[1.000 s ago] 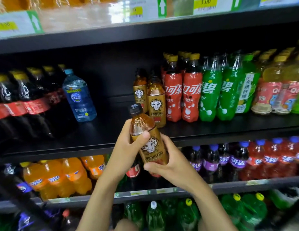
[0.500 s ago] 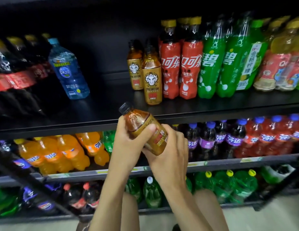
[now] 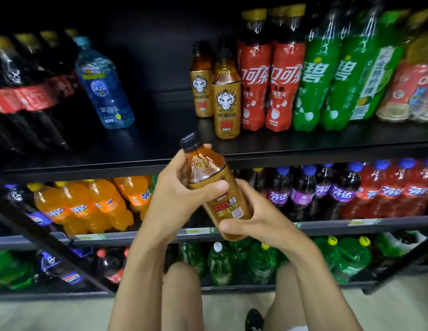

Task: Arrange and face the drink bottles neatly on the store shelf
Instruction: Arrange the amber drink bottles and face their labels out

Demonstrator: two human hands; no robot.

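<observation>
here, left hand (image 3: 177, 199) gripping tilted amber bottle (image 3: 215, 187) near neck, right hand (image 3: 258, 220) clasping base

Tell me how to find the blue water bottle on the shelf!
Look at the dark shelf above the two hands. On its left side, beside the black cola bottles, stands the water bottle. It is the only clear blue one there, with a light blue cap, and it stands alone.

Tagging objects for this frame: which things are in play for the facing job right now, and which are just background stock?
In play: held amber bottle, left hand, right hand, two matching tiger-label bottles, their shelf.

Background: blue water bottle, red cola bottles, green bottles, orange soda.
</observation>
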